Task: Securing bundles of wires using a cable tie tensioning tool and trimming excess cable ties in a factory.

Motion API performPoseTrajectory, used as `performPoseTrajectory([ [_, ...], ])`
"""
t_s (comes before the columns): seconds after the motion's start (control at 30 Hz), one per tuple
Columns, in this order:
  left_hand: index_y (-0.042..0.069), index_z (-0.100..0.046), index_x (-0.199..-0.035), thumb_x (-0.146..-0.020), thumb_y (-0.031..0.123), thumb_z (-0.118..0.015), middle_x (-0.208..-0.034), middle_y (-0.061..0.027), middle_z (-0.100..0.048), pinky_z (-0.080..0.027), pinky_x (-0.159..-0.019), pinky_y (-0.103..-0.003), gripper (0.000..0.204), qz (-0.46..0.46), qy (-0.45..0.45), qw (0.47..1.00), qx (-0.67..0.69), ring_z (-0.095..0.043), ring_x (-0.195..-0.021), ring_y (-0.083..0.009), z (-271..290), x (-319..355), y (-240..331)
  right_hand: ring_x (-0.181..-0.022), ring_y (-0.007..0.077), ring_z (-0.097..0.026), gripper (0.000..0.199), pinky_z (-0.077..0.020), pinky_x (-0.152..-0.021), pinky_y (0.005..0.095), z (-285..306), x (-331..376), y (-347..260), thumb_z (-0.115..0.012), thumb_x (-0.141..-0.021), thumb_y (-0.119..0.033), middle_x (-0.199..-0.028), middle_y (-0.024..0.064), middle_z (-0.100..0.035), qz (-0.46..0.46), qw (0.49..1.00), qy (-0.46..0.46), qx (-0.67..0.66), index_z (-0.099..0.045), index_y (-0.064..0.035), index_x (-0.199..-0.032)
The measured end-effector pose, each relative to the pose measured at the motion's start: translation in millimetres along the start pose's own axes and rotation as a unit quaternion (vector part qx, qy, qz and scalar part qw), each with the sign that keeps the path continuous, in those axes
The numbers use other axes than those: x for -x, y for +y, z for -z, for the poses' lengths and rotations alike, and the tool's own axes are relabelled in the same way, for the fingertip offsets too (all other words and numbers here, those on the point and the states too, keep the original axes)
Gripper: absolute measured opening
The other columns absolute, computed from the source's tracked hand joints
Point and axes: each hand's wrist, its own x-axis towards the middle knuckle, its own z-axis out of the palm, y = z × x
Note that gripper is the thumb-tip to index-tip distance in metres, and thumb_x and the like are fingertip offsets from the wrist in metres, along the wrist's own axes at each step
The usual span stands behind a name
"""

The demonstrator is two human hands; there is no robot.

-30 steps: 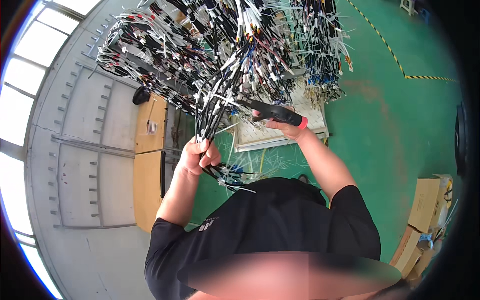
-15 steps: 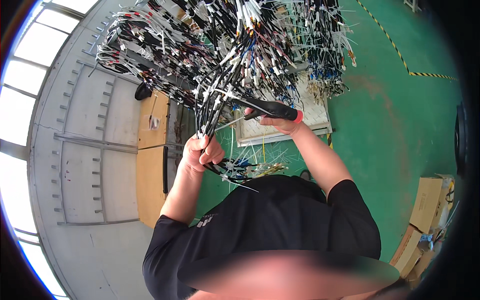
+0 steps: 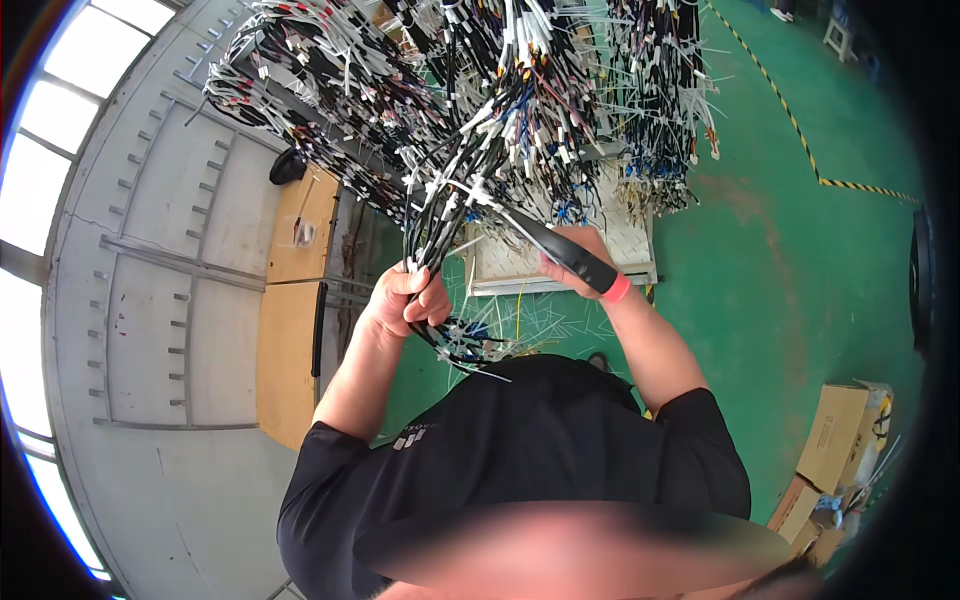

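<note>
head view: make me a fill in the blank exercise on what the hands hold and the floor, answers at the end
1. A loose bundle of thin black cables is held in the person's ____ hand.
2. The right hand holds a long hand tool with a reddish end and a mostly ____ body.
3. The smooth floor is coloured ____.
4. The striped line on it is black and ____.

Missing words: left; black; green; yellow.

The green floor [image 3: 745, 290] carries scattered thin pale strips [image 3: 545, 318], a yellow-and-black striped line [image 3: 868, 190] and, at right, cardboard boxes [image 3: 832, 430].
</note>
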Motion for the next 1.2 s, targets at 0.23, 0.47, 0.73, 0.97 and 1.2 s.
performPoseTrajectory([
  [0.23, 0.002, -0.069, -0.087, -0.098, 0.032, -0.076, -0.059, -0.0033, -0.056, -0.048, -0.061, -0.033, 0.033, -0.012, 0.119, 0.990, -0.069, -0.042, -0.045, -0.0106, 9.8, -6.5, -8.1, -0.127, 0.0300, -0.060, 0.057, -0.0434, -0.114, 0.0446, -14.4, 21.9, -16.3, -0.067, -0.088, 0.000, -0.144, 0.0153, -0.058, 0.039, 0.996, 0.084, -0.002, -0.051, -0.0052, -0.142],
  [0.47, -0.004, -0.073, -0.101, -0.096, 0.021, -0.077, -0.073, -0.0074, -0.069, -0.048, -0.060, -0.026, 0.026, 0.007, 0.110, 0.988, -0.112, -0.048, -0.051, -0.0094, 8.0, -10.6, -7.8, -0.146, 0.0377, -0.049, 0.051, -0.0377, -0.120, 0.0546, -44.9, 41.7, -19.9, -0.079, -0.084, -0.009, -0.148, 0.0253, -0.056, -0.017, 0.921, 0.056, -0.385, -0.056, -0.0103, -0.129],
  [0.73, -0.004, -0.074, -0.115, -0.100, 0.012, -0.073, -0.098, -0.0129, -0.079, -0.053, -0.061, -0.028, 0.022, 0.046, 0.197, 0.963, -0.177, -0.062, -0.061, -0.0127, 1.8, -28.1, -23.9, -0.124, 0.0211, -0.059, 0.045, -0.0458, -0.109, 0.0400, -61.1, -2.8, -67.1, -0.073, -0.085, -0.006, -0.127, 0.0081, -0.060, -0.011, 0.928, -0.010, -0.372, -0.061, -0.0041, -0.128],
  [0.97, 0.003, -0.074, -0.106, -0.090, 0.004, -0.078, -0.100, -0.0107, -0.080, -0.050, -0.056, -0.023, 0.016, 0.036, 0.158, 0.959, -0.233, -0.056, -0.057, -0.0068, 62.9, -15.4, -7.2, -0.124, 0.0218, -0.059, 0.042, -0.0452, -0.111, 0.0410, -45.6, -2.3, -108.7, -0.066, -0.085, 0.003, -0.129, 0.0104, -0.062, 0.025, 0.955, 0.138, -0.262, -0.062, -0.0036, -0.126],
  [1.2, 0.009, -0.077, -0.121, -0.084, 0.008, -0.085, -0.115, -0.0001, -0.079, -0.051, -0.062, -0.024, 0.038, 0.048, 0.151, 0.940, -0.301, -0.066, -0.083, -0.0051, 55.9, -30.2, -23.3, -0.128, 0.0248, -0.060, 0.046, -0.0467, -0.114, 0.0432, -16.6, -34.8, -159.8, -0.064, -0.086, 0.005, -0.139, 0.0152, -0.059, 0.072, 0.927, 0.258, -0.264, -0.059, -0.0041, -0.131],
])
